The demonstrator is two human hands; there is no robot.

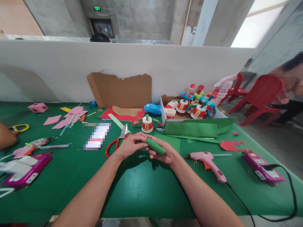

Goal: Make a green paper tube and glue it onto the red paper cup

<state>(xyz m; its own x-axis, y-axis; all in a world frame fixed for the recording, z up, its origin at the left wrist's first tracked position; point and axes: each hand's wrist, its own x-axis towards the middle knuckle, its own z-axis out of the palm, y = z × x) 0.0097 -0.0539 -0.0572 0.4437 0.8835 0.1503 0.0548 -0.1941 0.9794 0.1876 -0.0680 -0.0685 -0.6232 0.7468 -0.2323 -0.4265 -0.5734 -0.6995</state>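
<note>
A rolled tube of green paper (155, 146) is held between my two hands above the green table. My left hand (133, 145) pinches the tube's far left end with thumb and fingers. Wrapped under its near end is my right hand (164, 153), palm turned up. Red-handled scissors (118, 138) lie just left of my left hand. Behind my hands stands a red and white paper cup (147, 123) with folded green paper arms. Flat green paper (169, 141) lies beyond my right hand. A pink glue gun (208, 162) rests to the right.
A box (163, 108) of finished cup figures (199, 105) stands at the back right, near a blue tape dispenser (152, 109). Purple power strips (262, 168) sit at both sides, with a black cord at right. Pink paper scraps (71, 116) lie left. Another person's arm (6, 136) enters at left.
</note>
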